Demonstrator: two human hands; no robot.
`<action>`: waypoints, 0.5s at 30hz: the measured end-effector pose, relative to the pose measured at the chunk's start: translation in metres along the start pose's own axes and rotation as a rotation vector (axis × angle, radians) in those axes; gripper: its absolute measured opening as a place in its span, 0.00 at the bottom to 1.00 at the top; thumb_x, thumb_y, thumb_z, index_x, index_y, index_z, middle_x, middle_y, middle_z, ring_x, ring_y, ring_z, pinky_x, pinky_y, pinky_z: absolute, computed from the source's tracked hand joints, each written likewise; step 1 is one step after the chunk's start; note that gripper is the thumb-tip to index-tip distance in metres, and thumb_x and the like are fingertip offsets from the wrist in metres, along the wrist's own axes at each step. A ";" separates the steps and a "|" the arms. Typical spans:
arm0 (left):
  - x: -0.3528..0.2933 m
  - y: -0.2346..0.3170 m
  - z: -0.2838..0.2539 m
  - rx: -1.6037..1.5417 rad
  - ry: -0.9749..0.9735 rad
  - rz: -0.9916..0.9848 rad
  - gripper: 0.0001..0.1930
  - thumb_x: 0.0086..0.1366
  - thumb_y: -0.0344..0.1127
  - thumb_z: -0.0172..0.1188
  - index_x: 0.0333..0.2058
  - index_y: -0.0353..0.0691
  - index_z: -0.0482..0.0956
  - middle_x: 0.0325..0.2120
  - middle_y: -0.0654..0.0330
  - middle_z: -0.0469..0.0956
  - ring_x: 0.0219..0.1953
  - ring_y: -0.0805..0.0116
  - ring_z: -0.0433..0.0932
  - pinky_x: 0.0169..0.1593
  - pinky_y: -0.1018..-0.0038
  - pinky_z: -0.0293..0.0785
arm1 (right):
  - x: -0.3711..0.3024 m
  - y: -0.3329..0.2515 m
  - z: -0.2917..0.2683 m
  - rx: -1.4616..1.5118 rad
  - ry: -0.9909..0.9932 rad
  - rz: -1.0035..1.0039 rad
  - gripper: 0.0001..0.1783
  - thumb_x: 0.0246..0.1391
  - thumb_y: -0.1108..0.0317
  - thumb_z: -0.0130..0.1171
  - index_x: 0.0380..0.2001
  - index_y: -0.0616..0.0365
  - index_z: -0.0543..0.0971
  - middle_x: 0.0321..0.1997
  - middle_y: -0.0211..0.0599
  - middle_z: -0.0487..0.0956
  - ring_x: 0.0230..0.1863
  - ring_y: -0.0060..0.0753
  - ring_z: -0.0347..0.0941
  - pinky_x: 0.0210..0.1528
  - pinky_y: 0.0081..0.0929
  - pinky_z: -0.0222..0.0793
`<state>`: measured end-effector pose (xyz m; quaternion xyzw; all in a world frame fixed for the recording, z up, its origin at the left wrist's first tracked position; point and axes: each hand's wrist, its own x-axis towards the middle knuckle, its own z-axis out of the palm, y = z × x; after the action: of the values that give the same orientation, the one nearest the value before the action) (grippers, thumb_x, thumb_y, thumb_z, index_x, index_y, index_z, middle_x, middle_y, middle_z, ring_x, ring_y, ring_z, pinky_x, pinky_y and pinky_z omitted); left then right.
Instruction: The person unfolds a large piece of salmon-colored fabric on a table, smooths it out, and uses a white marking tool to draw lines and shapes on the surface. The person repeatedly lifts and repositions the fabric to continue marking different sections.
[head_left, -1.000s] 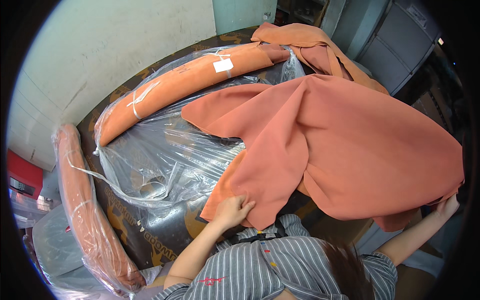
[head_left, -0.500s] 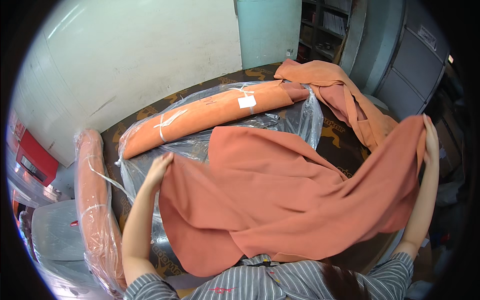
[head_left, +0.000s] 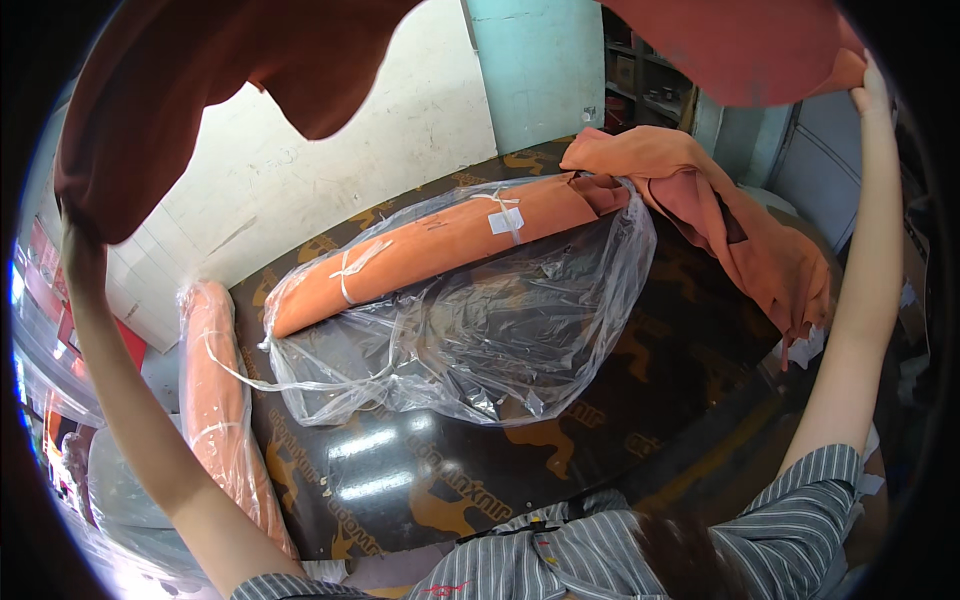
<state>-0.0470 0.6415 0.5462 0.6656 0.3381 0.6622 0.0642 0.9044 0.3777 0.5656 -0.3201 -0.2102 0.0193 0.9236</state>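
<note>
Raised high in front of me is a large reddish-brown leather hide [head_left: 740, 50], its middle running out of the top of the view. My left hand [head_left: 82, 245], far left, grips one edge, with the fingers partly hidden by the hide. My right hand [head_left: 872, 92] pinches the opposite edge at the upper right. Beneath it, on the dark table [head_left: 400, 500], an orange roll of hides [head_left: 430, 245] lies tied with white strips and bears a white label. Clear plastic wrap [head_left: 500, 360] spreads out from under that roll.
Loose orange hides [head_left: 700, 190] are heaped along the table's right side. A second roll in plastic [head_left: 215, 380] leans along the left edge, a white strip trailing from it. Behind the table stand a white panel [head_left: 300, 190], a pale-blue panel [head_left: 535, 70] and shelves [head_left: 650, 80].
Both hands have risen and spread, lifting the hide from over the table to the top of the view. The table surface and plastic wrap it covered now show.
</note>
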 end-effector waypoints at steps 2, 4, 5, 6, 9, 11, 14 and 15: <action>-0.034 -0.012 -0.024 -0.227 -0.042 -0.264 0.27 0.79 0.45 0.45 0.69 0.37 0.60 0.66 0.55 0.64 0.67 0.63 0.66 0.68 0.66 0.65 | 0.019 0.044 -0.040 -0.138 -0.092 0.213 0.21 0.70 0.58 0.51 0.56 0.62 0.75 0.56 0.45 0.80 0.54 0.43 0.79 0.61 0.41 0.73; -0.070 -0.029 -0.068 -0.521 -0.117 -0.595 0.26 0.79 0.44 0.47 0.68 0.35 0.63 0.64 0.55 0.68 0.65 0.65 0.69 0.67 0.67 0.67 | 0.047 0.083 -0.095 -0.232 -0.354 0.398 0.21 0.69 0.58 0.52 0.56 0.62 0.76 0.54 0.42 0.81 0.53 0.41 0.79 0.60 0.40 0.73; -0.099 -0.024 -0.070 -0.414 -0.179 -0.649 0.25 0.78 0.44 0.48 0.66 0.34 0.65 0.61 0.55 0.72 0.62 0.65 0.72 0.65 0.68 0.69 | 0.042 0.111 -0.120 -0.281 -0.372 0.391 0.19 0.68 0.59 0.54 0.55 0.60 0.77 0.53 0.41 0.82 0.52 0.39 0.80 0.60 0.39 0.74; -0.130 -0.009 -0.068 -0.297 -0.237 -0.695 0.24 0.77 0.43 0.49 0.64 0.33 0.67 0.58 0.55 0.75 0.59 0.65 0.75 0.63 0.70 0.71 | 0.027 0.140 -0.147 -0.319 -0.394 0.390 0.17 0.67 0.61 0.56 0.53 0.58 0.78 0.52 0.39 0.82 0.51 0.37 0.81 0.59 0.38 0.75; -0.223 0.015 -0.048 0.047 -0.415 -0.949 0.22 0.74 0.45 0.56 0.57 0.33 0.73 0.49 0.53 0.80 0.47 0.65 0.82 0.52 0.70 0.79 | -0.037 0.218 -0.213 -0.794 -0.354 0.327 0.08 0.61 0.64 0.65 0.34 0.54 0.78 0.37 0.28 0.79 0.36 0.24 0.75 0.41 0.28 0.72; -0.295 -0.025 -0.062 0.181 -0.514 -1.102 0.24 0.70 0.45 0.61 0.54 0.30 0.74 0.46 0.49 0.81 0.42 0.65 0.83 0.46 0.68 0.81 | -0.084 0.265 -0.269 -1.152 -0.342 0.190 0.20 0.58 0.63 0.67 0.19 0.49 0.68 0.23 0.20 0.65 0.24 0.19 0.56 0.29 0.27 0.57; -0.421 -0.085 -0.076 0.224 -0.511 -1.393 0.23 0.72 0.46 0.59 0.52 0.30 0.77 0.43 0.51 0.82 0.44 0.67 0.82 0.49 0.65 0.80 | -0.141 0.292 -0.374 -1.611 -0.399 0.259 0.08 0.57 0.66 0.67 0.30 0.58 0.80 0.31 0.32 0.79 0.33 0.26 0.74 0.39 0.29 0.70; -0.451 -0.088 -0.084 0.161 -0.598 -1.436 0.23 0.72 0.48 0.58 0.51 0.31 0.78 0.43 0.53 0.83 0.44 0.67 0.81 0.50 0.65 0.79 | -0.169 0.293 -0.401 -1.621 -0.386 0.301 0.14 0.56 0.62 0.68 0.40 0.60 0.80 0.40 0.38 0.81 0.44 0.32 0.76 0.47 0.32 0.71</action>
<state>-0.1090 0.4373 0.1305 0.4366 0.7013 0.2244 0.5170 0.9398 0.3475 0.0433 -0.8990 -0.2683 0.0399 0.3439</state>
